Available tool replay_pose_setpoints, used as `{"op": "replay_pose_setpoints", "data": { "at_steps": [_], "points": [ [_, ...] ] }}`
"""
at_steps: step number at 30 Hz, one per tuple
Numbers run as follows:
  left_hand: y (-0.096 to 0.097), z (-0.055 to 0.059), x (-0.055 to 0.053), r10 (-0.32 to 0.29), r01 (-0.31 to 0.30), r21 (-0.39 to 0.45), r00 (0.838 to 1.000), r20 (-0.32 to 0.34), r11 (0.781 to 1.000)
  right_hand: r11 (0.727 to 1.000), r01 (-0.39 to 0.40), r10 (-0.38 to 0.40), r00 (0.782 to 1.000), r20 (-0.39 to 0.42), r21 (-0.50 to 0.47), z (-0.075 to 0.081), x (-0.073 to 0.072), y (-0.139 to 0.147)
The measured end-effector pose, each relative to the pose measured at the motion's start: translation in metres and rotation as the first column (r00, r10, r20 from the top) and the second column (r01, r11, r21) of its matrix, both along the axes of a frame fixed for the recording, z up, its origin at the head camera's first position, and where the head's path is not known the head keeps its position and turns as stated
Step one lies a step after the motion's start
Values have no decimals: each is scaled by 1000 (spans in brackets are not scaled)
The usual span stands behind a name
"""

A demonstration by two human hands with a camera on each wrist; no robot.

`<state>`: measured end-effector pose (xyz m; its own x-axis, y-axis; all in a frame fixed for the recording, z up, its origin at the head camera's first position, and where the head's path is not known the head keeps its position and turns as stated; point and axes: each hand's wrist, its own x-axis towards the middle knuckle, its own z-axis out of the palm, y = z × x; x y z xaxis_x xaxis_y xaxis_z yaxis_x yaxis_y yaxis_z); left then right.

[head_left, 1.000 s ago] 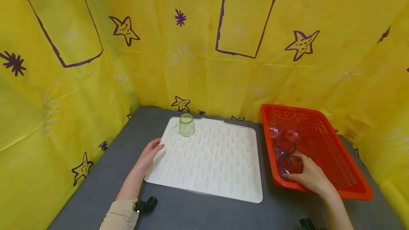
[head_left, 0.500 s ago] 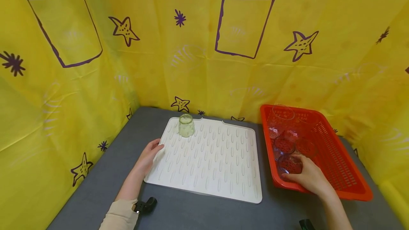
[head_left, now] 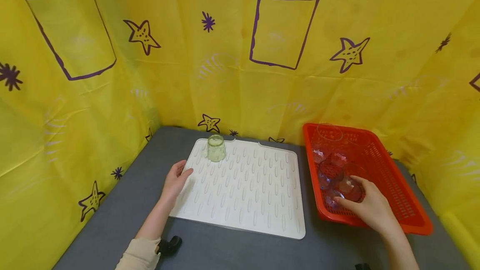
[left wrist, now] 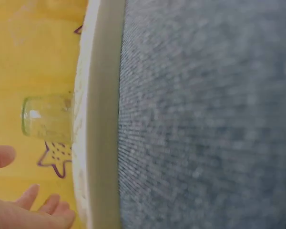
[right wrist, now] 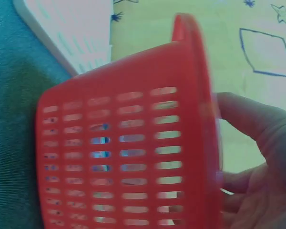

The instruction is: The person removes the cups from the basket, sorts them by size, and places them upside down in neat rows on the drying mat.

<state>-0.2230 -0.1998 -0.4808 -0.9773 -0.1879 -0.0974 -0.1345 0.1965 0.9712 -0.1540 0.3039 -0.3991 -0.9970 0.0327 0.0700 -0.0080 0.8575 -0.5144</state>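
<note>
My left hand (head_left: 176,180) lies beside the left edge of a white ribbed drying mat (head_left: 243,191), fingers loosely bent and holding nothing. In the left wrist view its fingers (left wrist: 26,210) are spread near the mat's edge. A greenish glass (head_left: 216,149) stands upside down at the mat's back left corner. My right hand (head_left: 371,205) reaches into the red basket (head_left: 397,178) and grips a clear drinking glass (head_left: 348,189) between thumb and fingers. From the right wrist, the basket's slotted wall hides the fingertips and that glass.
Several more clear glasses stand in the basket's left half, among them a tall one (head_left: 328,134) at the back and a purplish one (head_left: 329,172). A yellow cloth wall (head_left: 225,86) with purple drawings closes off the back and sides of the grey table (head_left: 225,249).
My right hand has shifted slightly within the basket, and the glass in it has moved and tilted. The left hand and the greenish glass stay in place; the head view has turned slightly.
</note>
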Motion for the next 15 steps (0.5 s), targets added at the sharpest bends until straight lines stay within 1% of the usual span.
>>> {"op": "replay_pose_setpoints", "data": {
  "at_steps": [3,5,7,10,15],
  "points": [
    [13,13,6,-23,23,10,999,-35,1000,999,37,-38,997,-60,-31,8,3,-3],
    [22,21,9,-48,50,51,997,-57,997,996,59,-64,994,-87,-62,13,6,-6],
    [31,28,13,-82,91,102,993,-82,991,993,74,-84,991,-106,-94,18,7,-10],
    [45,36,18,-138,157,167,983,-119,973,985,87,-106,987,-120,-148,26,9,-17],
    [65,45,26,-242,275,212,956,-168,938,978,69,-94,988,-122,-196,36,8,-32]
  ]
}}
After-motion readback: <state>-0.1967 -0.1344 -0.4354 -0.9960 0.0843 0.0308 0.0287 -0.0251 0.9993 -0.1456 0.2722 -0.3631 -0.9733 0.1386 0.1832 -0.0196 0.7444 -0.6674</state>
